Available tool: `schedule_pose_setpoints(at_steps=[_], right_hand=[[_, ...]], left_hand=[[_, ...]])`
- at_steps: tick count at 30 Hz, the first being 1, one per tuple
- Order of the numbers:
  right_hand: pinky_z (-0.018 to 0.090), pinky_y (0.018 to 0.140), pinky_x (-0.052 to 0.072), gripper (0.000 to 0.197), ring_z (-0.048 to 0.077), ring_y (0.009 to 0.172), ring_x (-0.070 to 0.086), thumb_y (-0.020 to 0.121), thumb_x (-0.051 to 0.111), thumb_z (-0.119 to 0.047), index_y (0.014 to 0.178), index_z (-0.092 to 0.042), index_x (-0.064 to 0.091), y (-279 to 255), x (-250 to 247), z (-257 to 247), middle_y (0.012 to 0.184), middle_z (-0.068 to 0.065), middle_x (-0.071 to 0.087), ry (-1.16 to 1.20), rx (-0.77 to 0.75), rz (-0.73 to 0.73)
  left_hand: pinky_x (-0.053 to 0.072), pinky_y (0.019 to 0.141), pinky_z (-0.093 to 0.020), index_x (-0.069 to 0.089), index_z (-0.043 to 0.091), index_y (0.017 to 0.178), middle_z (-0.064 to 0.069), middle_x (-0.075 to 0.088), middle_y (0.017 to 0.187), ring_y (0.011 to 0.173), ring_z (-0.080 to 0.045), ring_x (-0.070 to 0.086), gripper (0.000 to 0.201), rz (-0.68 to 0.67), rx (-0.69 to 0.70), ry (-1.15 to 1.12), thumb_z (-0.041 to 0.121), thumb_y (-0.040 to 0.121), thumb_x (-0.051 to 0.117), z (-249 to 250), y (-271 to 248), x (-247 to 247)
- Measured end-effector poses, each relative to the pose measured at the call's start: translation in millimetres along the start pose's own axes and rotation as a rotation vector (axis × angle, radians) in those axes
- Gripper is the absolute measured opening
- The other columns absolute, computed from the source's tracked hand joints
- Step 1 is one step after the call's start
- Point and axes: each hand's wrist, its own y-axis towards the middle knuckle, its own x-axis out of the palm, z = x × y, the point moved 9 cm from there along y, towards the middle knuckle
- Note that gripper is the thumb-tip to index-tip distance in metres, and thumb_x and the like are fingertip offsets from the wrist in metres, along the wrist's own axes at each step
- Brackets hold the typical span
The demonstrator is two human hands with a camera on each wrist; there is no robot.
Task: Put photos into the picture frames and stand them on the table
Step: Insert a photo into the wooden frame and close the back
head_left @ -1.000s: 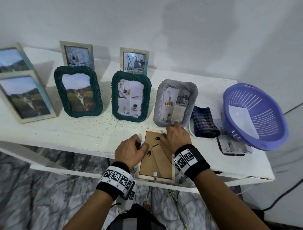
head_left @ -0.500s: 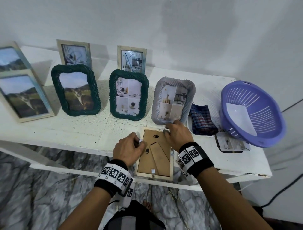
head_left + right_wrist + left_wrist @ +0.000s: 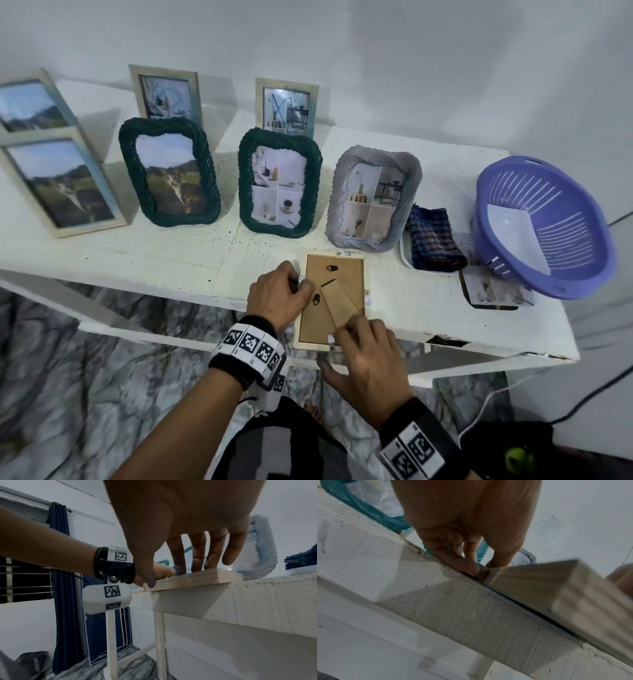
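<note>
Wooden frame (image 3: 331,298) face-down, long axis running away from table (image 3: 137,260) edge

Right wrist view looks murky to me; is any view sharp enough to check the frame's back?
Right wrist view: dim, right hand backlit and dark. Left wrist view: soft, wooden frame blurred close up. Head view: sharpest on the frame's backing board, edges bowed by the wide lens, left hand hiding one side.
</note>
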Motion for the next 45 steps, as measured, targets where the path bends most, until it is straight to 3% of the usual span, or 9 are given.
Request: schedule_pose_setpoints(at_steps=[8,15,18,22,26,32,36,40,45], right_hand=[[0.039,0.071,0.04,0.018,0.025,0.084,0.048,0.076,0.063,-0.029,0.089,-0.017,0.059,3,8,-2,0.096,0.003,0.053,0.181,0.059,0.068],[0.039,0.073,0.042,0.015,0.026,0.091,0.046,0.078,0.064,-0.016,0.092,-0.018,0.057,8,6,-11,0.1,0.006,0.049,0.171,-0.144,-0.008],[0.039,0.074,0.042,0.015,0.026,0.093,0.046,0.083,0.062,-0.028,0.096,-0.02,0.059,11,4,-11,0.1,0.005,0.049,0.128,-0.202,-0.061],[0.037,0.073,0.044,0.042,0.026,0.092,0.048,0.084,0.056,-0.047,0.112,-0.016,0.06,26,-6,19,0.105,0.008,0.053,0.091,0.066,0.005],[0.041,0.073,0.046,0.055,0.032,0.093,0.05,0.078,0.052,-0.057,0.102,-0.009,0.065,34,-3,36,0.107,0.012,0.058,-0.029,0.315,-0.026],[0.043,0.08,0.049,0.053,0.034,0.1,0.051,0.073,0.056,-0.052,0.098,-0.006,0.063,38,4,32,0.114,0.014,0.057,0.041,0.393,0.006],[0.037,0.079,0.048,0.046,0.031,0.092,0.055,0.074,0.053,-0.046,0.095,-0.005,0.058,38,0,30,0.104,0.014,0.062,0.161,0.408,0.075],[0.033,0.086,0.043,0.046,0.03,0.096,0.055,0.075,0.073,-0.032,0.104,0.0,0.057,26,-18,45,0.11,0.015,0.061,0.244,0.443,0.167],[0.035,0.09,0.041,0.048,0.028,0.105,0.052,0.075,0.074,-0.03,0.113,-0.004,0.057,-1,-30,93,0.118,0.011,0.06,0.305,0.559,0.13]], left_hand=[[0.044,0.075,-0.033,0.056,0.018,0.087,-0.001,0.068,0.084,0.081,-0.026,0.06,0.025,-0.016,-0.004,0.014,0.043,0.086,0.06,1,1,0],[0.04,0.072,-0.031,0.055,0.018,0.087,0.0,0.067,0.082,0.079,-0.025,0.059,0.025,-0.024,-0.001,0.009,0.043,0.086,0.058,0,1,1],[0.044,0.073,-0.032,0.055,0.019,0.086,0.001,0.067,0.082,0.081,-0.025,0.06,0.024,-0.018,0.003,-0.002,0.043,0.086,0.058,-1,0,0],[0.05,0.08,-0.034,0.054,0.022,0.096,0.007,0.066,0.083,0.082,-0.022,0.063,0.025,-0.018,0.027,-0.066,0.045,0.088,0.056,1,-5,-2],[0.053,0.083,-0.039,0.054,0.025,0.103,0.007,0.068,0.085,0.082,-0.021,0.065,0.024,-0.021,0.046,-0.124,0.043,0.087,0.053,0,-7,-3],[0.053,0.084,-0.037,0.056,0.03,0.106,0.009,0.067,0.083,0.078,-0.016,0.065,0.016,-0.087,0.032,-0.171,0.035,0.091,0.059,-4,-4,-2],[0.055,0.08,-0.033,0.057,0.028,0.112,0.008,0.067,0.085,0.076,-0.01,0.064,0.023,-0.119,0.016,-0.253,0.032,0.09,0.062,-8,-2,-4],[0.057,0.08,-0.04,0.058,0.031,0.11,0.007,0.068,0.084,0.078,-0.013,0.065,0.022,-0.128,0.002,-0.311,0.031,0.089,0.064,-13,-2,-2],[0.056,0.081,-0.041,0.062,0.029,0.108,0.006,0.067,0.082,0.077,-0.014,0.066,0.019,-0.097,0.011,-0.332,0.028,0.088,0.065,-15,-2,-3]])
